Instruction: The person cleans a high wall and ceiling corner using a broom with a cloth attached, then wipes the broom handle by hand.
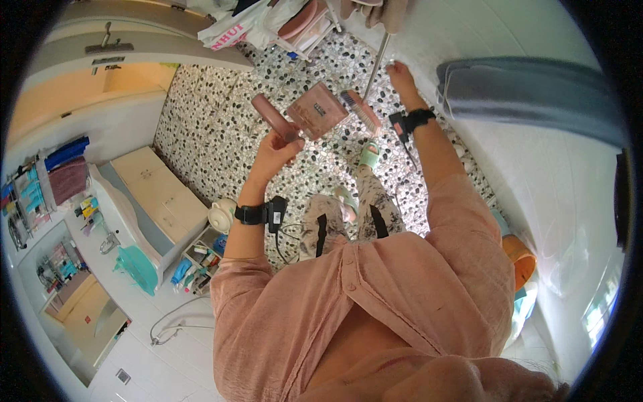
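Note:
My left hand (276,153) is closed around the lower end of a pink cylindrical handle (271,114). Just past it is a flat pink plastic pan (317,113) with a dark printed patch; whether pan and handle are joined, I cannot tell. Right of the pan, a pink brush head (362,111) has its bristles facing left. A metal pole (378,65) runs upward from beside the brush head. My right hand (402,79) is stretched forward near the wall, right of the pole, with curled fingers; whether it grips anything is unclear.
Pebbled floor (216,110) lies under my green slippers (369,155). A white rack (309,30) with pink basins stands ahead beside a plastic bag (236,32). Left are a washbasin (125,211), cabinet (161,191) and door (166,53). A grey-blue towel (522,93) hangs right; an orange bucket (522,259) stands behind.

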{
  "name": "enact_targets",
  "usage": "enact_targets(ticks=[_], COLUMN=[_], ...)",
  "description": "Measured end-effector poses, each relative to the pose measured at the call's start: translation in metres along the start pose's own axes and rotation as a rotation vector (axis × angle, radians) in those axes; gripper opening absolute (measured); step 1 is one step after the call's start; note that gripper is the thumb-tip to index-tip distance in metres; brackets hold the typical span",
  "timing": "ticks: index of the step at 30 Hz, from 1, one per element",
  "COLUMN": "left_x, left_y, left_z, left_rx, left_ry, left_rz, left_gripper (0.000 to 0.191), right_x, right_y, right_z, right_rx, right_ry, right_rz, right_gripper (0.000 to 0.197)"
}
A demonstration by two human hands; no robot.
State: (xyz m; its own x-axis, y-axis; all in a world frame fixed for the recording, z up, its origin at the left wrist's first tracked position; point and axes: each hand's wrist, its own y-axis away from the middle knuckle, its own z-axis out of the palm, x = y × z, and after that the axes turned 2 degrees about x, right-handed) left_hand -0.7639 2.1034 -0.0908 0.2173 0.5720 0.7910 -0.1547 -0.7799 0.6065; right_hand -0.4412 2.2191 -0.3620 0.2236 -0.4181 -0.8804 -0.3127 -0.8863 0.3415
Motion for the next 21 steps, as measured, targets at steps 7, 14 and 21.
enact_targets(ticks=[7, 14, 21], left_x=[0.049, 0.092, 0.128], left_y=[-0.079, -0.155, -0.203], left_z=[-0.021, -0.030, -0.021], left_rx=[-0.026, -0.267, -0.402], left_ry=[0.013, -0.028, -0.309], left_rz=[0.117, 0.173, 0.253], left_gripper=[0.045, 0.045, 0.046], right_x=[-0.032, -0.024, -0.064], right_y=[-0.110, -0.109, 0.056], right_z=[0.011, 0.011, -0.025], right_rx=[0.134, 0.183, 0.447], right_ry=[0.133, 0.249, 0.342], right_rz=[-0.061, -0.072, -0.065], right_gripper=[0.050, 0.047, 0.024])
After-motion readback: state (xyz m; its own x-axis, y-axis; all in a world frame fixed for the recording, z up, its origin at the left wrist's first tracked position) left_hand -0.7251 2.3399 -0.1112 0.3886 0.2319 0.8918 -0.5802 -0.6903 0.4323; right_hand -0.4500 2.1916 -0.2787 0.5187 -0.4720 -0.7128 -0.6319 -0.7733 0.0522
